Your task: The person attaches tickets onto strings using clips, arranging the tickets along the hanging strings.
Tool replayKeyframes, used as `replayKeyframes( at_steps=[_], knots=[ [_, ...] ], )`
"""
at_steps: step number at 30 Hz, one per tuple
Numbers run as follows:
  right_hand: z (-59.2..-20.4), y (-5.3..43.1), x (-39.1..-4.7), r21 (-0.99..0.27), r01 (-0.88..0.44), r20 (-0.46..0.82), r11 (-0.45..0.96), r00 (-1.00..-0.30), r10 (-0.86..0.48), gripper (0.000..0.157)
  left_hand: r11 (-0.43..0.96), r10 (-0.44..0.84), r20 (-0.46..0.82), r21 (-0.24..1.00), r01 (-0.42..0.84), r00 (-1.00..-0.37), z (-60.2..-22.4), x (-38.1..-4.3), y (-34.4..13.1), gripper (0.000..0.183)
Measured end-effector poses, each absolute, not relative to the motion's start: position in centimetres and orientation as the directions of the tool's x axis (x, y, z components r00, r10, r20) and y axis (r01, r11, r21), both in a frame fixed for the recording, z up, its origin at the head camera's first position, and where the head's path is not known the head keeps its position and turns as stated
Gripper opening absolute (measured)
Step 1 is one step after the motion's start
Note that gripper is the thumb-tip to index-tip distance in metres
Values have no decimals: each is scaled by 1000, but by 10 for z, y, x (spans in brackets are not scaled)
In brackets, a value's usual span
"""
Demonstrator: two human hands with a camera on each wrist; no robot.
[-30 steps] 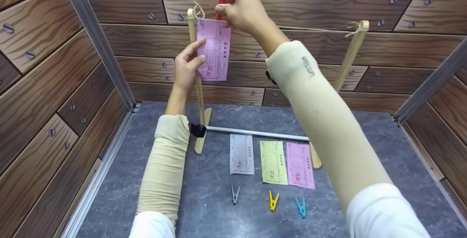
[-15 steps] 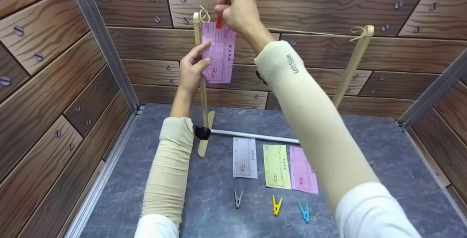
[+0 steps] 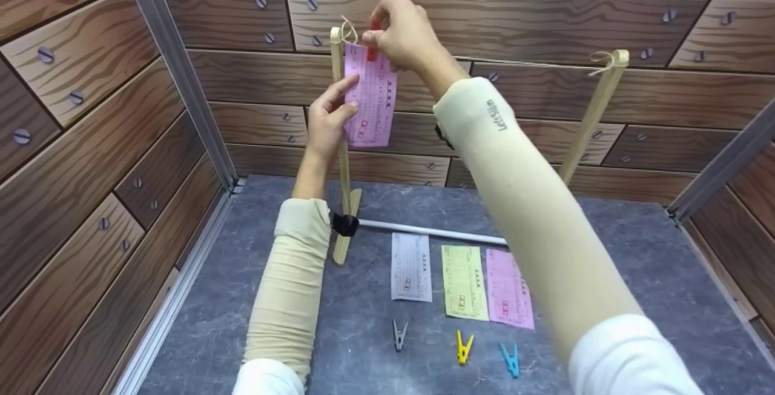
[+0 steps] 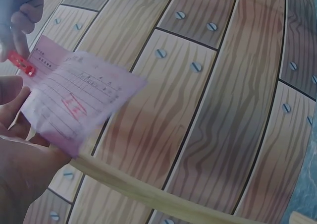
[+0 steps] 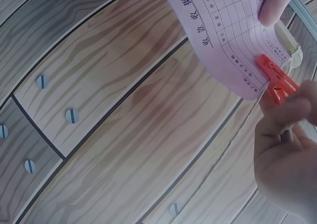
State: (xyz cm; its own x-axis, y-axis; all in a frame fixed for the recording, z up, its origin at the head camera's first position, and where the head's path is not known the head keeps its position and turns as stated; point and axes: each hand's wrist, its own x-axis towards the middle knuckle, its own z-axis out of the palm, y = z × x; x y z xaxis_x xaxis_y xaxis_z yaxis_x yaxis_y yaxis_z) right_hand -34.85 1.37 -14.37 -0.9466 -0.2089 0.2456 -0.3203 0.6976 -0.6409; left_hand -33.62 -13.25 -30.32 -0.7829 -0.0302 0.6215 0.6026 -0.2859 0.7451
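Pinched red plastic clothespin (image 5: 271, 71) in right hand (image 3: 408, 31), pink rectangular paper slip (image 3: 372, 101) in left hand (image 3: 330, 119), near left end of thin beige twine (image 3: 533, 64). Probably needed seating squarely over slip and twine.

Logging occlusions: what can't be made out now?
Head: right end of white rod, behind right arm sleeve.
Head: fine print on yellow receipt, too small.
Left wrist: part of right hand, cut off by left edge.
Right wrist: lower end of hanging pink receipt, cut off by top edge.
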Motion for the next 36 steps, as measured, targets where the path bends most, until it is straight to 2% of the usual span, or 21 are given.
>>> replayKeyframes(
  at_steps=[5,9,15,20,27,33,36],
  knots=[
    [-144,20,-347,-683,-296,199,668,-955,-220,58,-288,-31,614,750,596,-788,-304,-335,-131,49],
    [-146,26,-344,-673,-293,199,679,-956,-215,64,-281,-39,607,755,592,-793,-307,-335,-132,49],
    [-150,43,-333,-654,-328,244,681,-944,-221,59,-245,-45,616,757,606,-787,-314,-336,-129,49],
    [-163,65,-321,-663,-399,339,634,-915,-220,49,-214,-29,631,754,621,-775,-327,-336,-128,50],
    [-199,98,-301,-644,-521,503,560,-840,-203,39,-186,-18,614,773,606,-789,-351,-333,-128,51],
    [-236,123,-272,-573,-628,633,527,-748,-203,32,-194,-24,587,791,580,-809,-376,-331,-129,51],
    [-256,132,-257,-613,-640,634,464,-748,-194,33,-186,-29,598,784,592,-801,-386,-332,-129,50]
  ],
)
